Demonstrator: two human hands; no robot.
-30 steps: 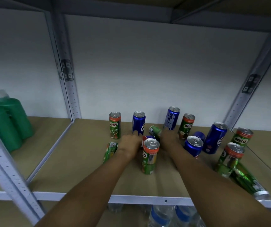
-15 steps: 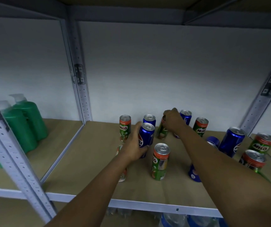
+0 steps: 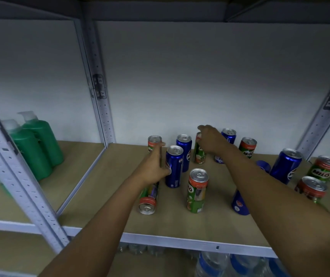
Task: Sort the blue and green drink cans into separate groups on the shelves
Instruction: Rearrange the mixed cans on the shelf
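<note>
Step in hand: sorting under way, both hands on cans, colours not yet separated.

Left hand (image 3: 154, 166): my fingers are curled round the side of an upright slim blue aluminium drink can (image 3: 173, 166), standing mid-shelf just in front of a second upright blue can (image 3: 184, 150).

Right hand (image 3: 210, 139): gripping the upper part of an upright slim green aluminium can with an orange-red band (image 3: 199, 154), near the back wall, between the second blue can and a third blue can (image 3: 228, 136) that my wrist partly hides.

Holding surface: tan board shelf with a pale grey metal frame (image 3: 108, 188).
- Green, upright: one back left (image 3: 153, 143); one centre front (image 3: 197, 190); one back right (image 3: 247, 147); two at far right (image 3: 324, 168) (image 3: 311, 189).
- Green, lying on its side: one under my left forearm (image 3: 148, 198).
- Blue, upright: a large-looking one at right (image 3: 286, 164).
- Blue, partly hidden by my right arm: two (image 3: 240, 202) (image 3: 264, 165); posture unclear.

Neighbouring bay, left: two green plastic pump bottles (image 3: 36, 144). Shelf below: clear water bottles (image 3: 210, 262), blurred.

Next move, as I judge it: carry blue one way and green the other, lifting each clear of close neighbours so none topples; the fallen green can needs righting.
</note>
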